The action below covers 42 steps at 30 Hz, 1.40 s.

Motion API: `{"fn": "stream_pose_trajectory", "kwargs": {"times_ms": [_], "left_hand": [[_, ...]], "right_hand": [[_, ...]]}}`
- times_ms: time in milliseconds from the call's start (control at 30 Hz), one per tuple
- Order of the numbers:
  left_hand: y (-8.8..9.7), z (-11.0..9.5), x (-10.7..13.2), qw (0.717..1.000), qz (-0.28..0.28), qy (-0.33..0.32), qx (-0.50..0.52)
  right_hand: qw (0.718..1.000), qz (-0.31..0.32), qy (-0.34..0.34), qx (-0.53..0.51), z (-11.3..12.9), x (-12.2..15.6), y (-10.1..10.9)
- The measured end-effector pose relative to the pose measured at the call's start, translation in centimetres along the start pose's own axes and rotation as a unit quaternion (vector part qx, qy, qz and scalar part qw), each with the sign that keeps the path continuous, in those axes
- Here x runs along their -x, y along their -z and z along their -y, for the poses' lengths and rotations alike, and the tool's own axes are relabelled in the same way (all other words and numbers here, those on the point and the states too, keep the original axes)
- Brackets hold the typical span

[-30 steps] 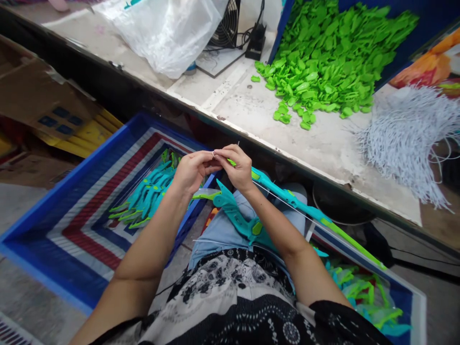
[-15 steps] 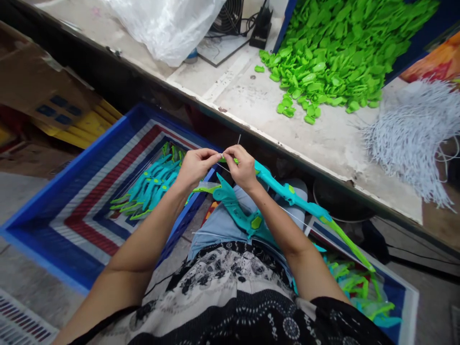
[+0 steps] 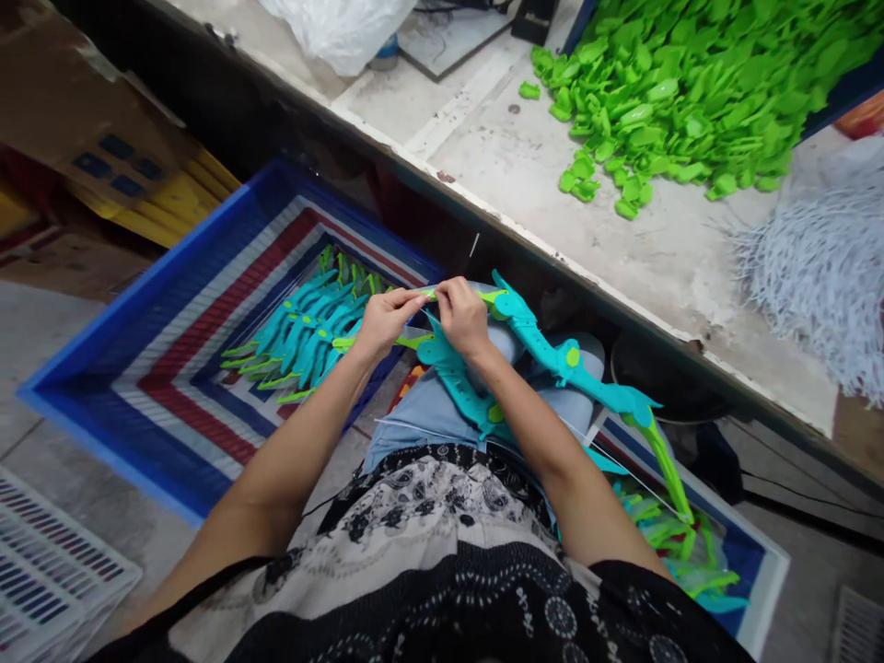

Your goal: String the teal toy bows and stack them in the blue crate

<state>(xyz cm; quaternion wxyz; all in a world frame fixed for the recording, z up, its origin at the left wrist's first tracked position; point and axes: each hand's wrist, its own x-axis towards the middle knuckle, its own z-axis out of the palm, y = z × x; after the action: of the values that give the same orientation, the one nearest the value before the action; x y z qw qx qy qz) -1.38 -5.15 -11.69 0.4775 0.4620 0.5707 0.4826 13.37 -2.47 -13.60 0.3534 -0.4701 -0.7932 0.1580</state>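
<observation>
A turquoise and green toy bow [image 3: 545,354] stretches from my fingers to the lower right, above my lap. My left hand [image 3: 381,324] pinches its green tip with closed thumb and fingers. Right beside it, my right hand [image 3: 464,318] is closed round the same green end, covering part of it. A short white string end [image 3: 474,244] sticks up beyond my right hand, and whether my fingers also grip the string is hidden. A second turquoise bow [image 3: 452,378] lies across my lap, partly under my right forearm.
A blue crate [image 3: 83,368] at left holds several bows in a row. Another crate [image 3: 770,589] with bows stands at lower right. On the workbench [image 3: 483,175] are a heap of green plastic pieces [image 3: 663,120], a bundle of white strings [image 3: 821,276] and a plastic bag [image 3: 345,32].
My hands have gone from pinching at the string by the bow's tip to gripping the green end itself. The bow has turned to show more of its side. The view has shifted slightly.
</observation>
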Motion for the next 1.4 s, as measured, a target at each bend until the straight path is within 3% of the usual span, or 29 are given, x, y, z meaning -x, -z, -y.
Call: {"fn": "stream_pose_trajectory", "kwargs": {"times_ms": [67, 133, 233, 300, 367, 467, 567, 633, 733, 800, 867, 933, 1033, 1100, 1233, 1400], "left_hand": [[0.5, 0.4, 1.1, 0.998, -0.021, -0.036, -0.037], [1.6, 0.9, 3.5, 0.992, -0.081, -0.039, -0.089], [3.6, 2.7, 9.1, 0.964, -0.175, 0.058, -0.192], [4.6, 4.3, 13.1, 0.948, -0.139, 0.174, -0.228], [4.8, 5.7, 16.4, 0.938, -0.060, 0.274, -0.204], [3.9, 6.7, 18.6, 0.944, -0.024, 0.289, -0.160], [2.3, 6.7, 18.5, 0.958, -0.038, 0.263, -0.111], [1.4, 6.4, 17.9, 0.955, -0.049, 0.286, -0.061], [0.5, 5.4, 16.9, 0.930, -0.094, 0.348, 0.070], [0.3, 4.1, 16.2, 0.893, -0.108, 0.374, 0.225], [0.3, 2.4, 15.4, 0.852, -0.097, 0.359, 0.369], [0.9, 0.6, 14.3, 0.843, -0.086, 0.313, 0.430], [2.6, -1.4, 12.3, 0.900, -0.107, 0.215, 0.364], [3.8, -2.1, 10.7, 0.934, -0.124, 0.181, 0.282], [5.1, -2.9, 7.9, 0.956, -0.161, 0.163, 0.182], [4.2, -3.4, 6.0, 0.961, -0.230, 0.106, 0.113]], "right_hand": [[1.000, 0.023, -0.002, -0.016, -0.4, -0.1, -0.3], [0.999, 0.032, -0.004, -0.021, -0.4, -0.2, -0.2], [0.999, 0.040, 0.016, -0.008, 0.5, 0.0, -0.2], [0.991, 0.099, 0.087, -0.009, 1.9, 0.5, -1.0], [0.968, 0.189, 0.163, 0.002, 3.5, 1.1, -2.2], [0.941, 0.290, 0.155, 0.080, 5.2, 1.8, -4.3], [0.926, 0.344, 0.063, 0.143, 5.4, 1.9, -5.5], [0.926, 0.355, 0.034, 0.128, 5.0, 1.9, -5.6], [0.940, 0.342, 0.014, 0.019, 4.1, 1.7, -5.5], [0.938, 0.331, -0.021, -0.101, 3.3, 1.8, -5.3], [0.908, 0.327, -0.084, -0.250, 2.4, 1.9, -5.0], [0.842, 0.323, -0.165, -0.398, 1.6, 2.2, -4.5], [0.736, 0.306, -0.258, -0.546, 0.8, 2.8, -3.5], [0.698, 0.293, -0.283, -0.589, 0.6, 3.1, -2.9], [0.678, 0.274, -0.298, -0.613, 1.0, 3.5, -2.2], [0.685, 0.273, -0.304, -0.603, 1.2, 3.5, -2.1]]}}
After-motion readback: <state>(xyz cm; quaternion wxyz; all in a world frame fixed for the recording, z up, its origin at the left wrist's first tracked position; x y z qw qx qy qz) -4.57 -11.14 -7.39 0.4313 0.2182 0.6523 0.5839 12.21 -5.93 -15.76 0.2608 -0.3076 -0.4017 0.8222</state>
